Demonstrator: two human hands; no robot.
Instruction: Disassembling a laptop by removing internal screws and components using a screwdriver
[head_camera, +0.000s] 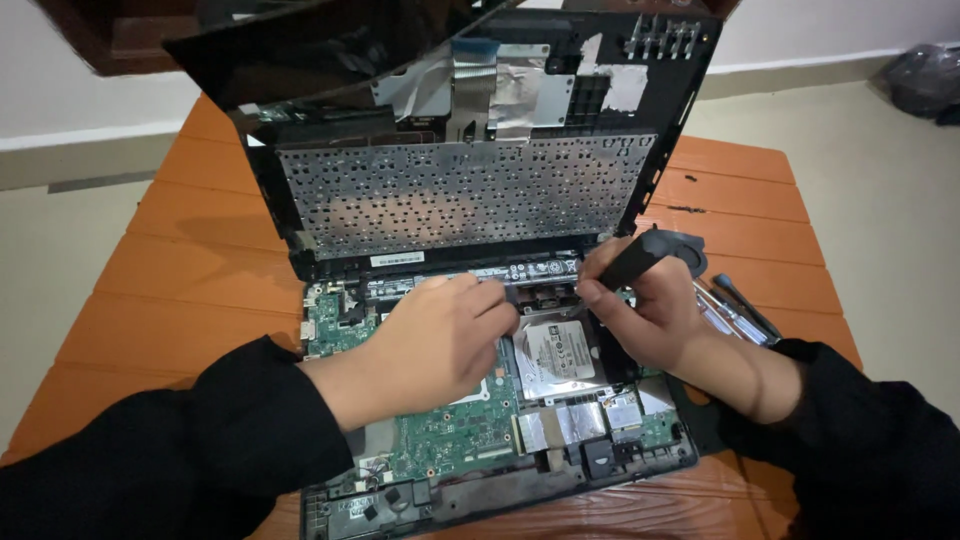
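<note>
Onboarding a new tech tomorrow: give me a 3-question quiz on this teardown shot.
1. True or false: the keyboard panel is flipped up, its metal back showing.
2. The right hand grips: A) a dark tool handle B) a cloth C) a cable
3. Which silver part lies between the left hand and the right hand, beside the green board?

Key: 1 true; 2 A; 3 the hard drive.

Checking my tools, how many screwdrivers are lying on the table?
2, maybe more: one screwdriver and a second screwdriver lie side by side right of the laptop; the right hand hides their ends.
</note>
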